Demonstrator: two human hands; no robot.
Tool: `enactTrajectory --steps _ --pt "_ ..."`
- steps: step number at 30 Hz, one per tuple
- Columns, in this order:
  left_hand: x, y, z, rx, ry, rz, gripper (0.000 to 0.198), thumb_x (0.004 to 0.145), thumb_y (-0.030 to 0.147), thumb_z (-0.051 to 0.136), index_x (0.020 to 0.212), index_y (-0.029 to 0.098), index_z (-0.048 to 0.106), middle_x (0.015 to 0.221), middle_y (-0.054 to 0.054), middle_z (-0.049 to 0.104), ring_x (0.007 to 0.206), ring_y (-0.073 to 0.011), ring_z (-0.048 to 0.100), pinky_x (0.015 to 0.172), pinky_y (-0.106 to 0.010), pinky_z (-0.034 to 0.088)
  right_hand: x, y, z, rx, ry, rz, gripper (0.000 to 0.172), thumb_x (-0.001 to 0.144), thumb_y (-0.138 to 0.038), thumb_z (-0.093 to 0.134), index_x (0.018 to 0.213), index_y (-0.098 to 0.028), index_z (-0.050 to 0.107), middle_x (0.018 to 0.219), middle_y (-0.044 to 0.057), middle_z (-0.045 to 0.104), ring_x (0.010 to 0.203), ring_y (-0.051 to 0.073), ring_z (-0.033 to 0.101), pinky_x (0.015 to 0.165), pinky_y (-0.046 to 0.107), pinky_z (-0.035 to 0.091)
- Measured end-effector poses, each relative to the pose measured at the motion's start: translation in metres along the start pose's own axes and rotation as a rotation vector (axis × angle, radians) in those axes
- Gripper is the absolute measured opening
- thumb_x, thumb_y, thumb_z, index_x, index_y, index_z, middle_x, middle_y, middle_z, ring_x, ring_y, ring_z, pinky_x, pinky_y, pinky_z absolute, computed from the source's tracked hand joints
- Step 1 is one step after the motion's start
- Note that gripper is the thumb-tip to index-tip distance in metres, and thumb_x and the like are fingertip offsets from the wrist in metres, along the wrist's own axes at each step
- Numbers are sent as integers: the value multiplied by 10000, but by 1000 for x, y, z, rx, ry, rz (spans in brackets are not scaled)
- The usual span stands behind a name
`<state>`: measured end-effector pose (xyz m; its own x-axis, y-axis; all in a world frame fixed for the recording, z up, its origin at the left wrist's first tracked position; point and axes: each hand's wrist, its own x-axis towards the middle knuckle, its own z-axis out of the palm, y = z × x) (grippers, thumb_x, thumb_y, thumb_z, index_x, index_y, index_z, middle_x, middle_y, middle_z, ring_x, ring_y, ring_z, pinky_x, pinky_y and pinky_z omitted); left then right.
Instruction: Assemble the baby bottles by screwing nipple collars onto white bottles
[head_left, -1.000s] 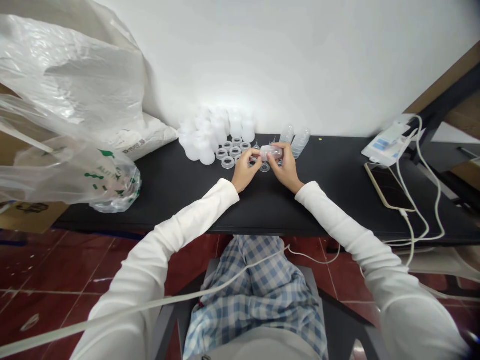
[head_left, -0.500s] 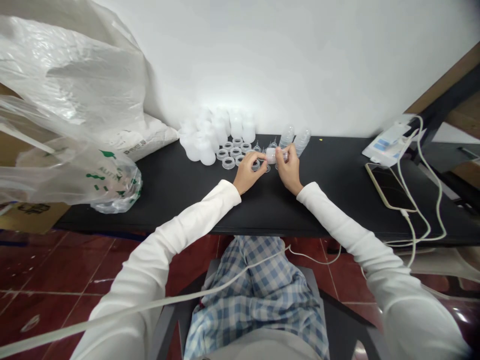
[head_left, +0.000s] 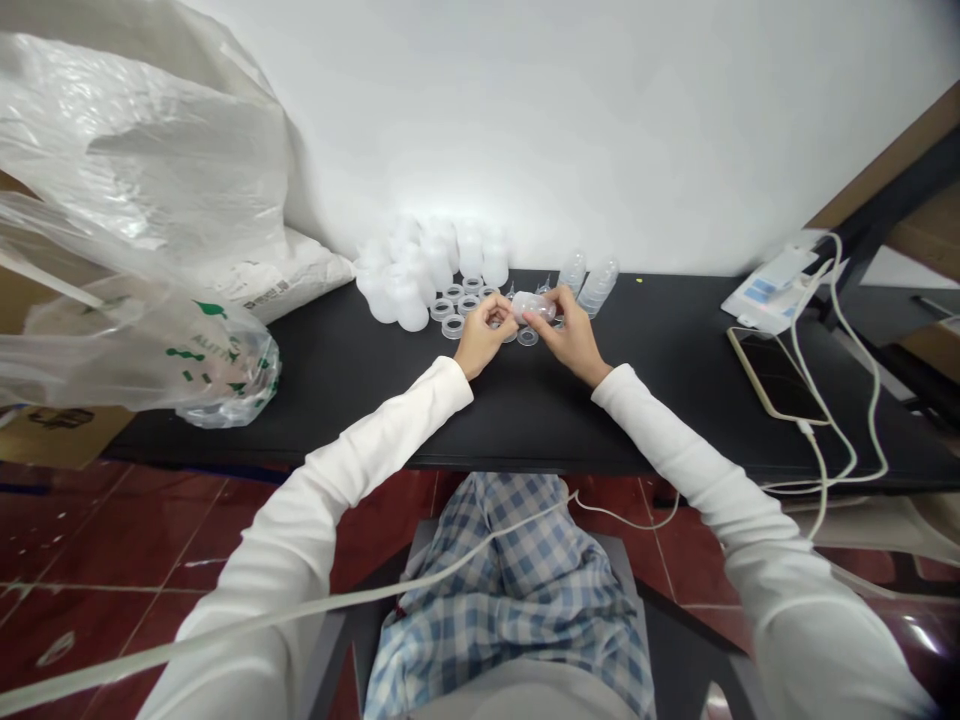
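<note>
Crossing the near foreground, a white cable (head_left: pixel 337 602) is shown above blue-and-white checked trousers (head_left: pixel 517 570), which are framed by a dark chair (head_left: pixel 660 640). Beyond these, a black desk (head_left: pixel 540 425) is extended from left to right. At its right a phone (head_left: pixel 776 375), joined to a white cord (head_left: pixel 822 470), is laid flat; at its left a clear bag (head_left: pixel 225 355) with green print is bunched. Near the desk's middle a clear bottle (head_left: pixel 536 306) is held sideways between the two hands. It is gripped by the fingers of the right hand (head_left: pixel 574 335); the fingers of the left hand (head_left: pixel 482 340) are drawn narrow at its whitish left end, though whether anything is pinched between them cannot be told. Just beyond the left hand, translucent rings (head_left: pixel 453 335) are grouped on the desk, and small pointed pieces (head_left: pixel 544 287) are set just behind the bottle. Farther off, rounded white pieces (head_left: pixel 409 290) are clustered at the left, while clear domed containers (head_left: pixel 598 287) are stood upright at the right. At the far left a white sack (head_left: pixel 277 275) is rested beside the white wall (head_left: pixel 562 130).
</note>
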<state>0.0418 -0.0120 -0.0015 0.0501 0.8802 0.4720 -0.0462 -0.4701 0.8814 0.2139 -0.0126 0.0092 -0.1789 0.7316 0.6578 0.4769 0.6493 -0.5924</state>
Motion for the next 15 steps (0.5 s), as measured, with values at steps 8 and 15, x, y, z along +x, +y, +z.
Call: enactTrajectory --steps 8,15 --pt "8 2 -9 -79 -15 -61 356 790 447 774 703 199 534 637 28 532 586 -93 493 591 -244 426 6 10 -24 -164 -238 -389 303 1047 -392 443 1207 -256 661 1303 107 678 1232 243 645 1018 464 563" --pt "16 -7 -20 -67 155 -153 453 864 476 710 604 192 469 555 38 403 505 -76 363 483 -231 311 6 6 -27 -198 -348 -431 238 1029 -398 511 894 -285 669 1199 60 724 1238 239 654 1057 505 545"
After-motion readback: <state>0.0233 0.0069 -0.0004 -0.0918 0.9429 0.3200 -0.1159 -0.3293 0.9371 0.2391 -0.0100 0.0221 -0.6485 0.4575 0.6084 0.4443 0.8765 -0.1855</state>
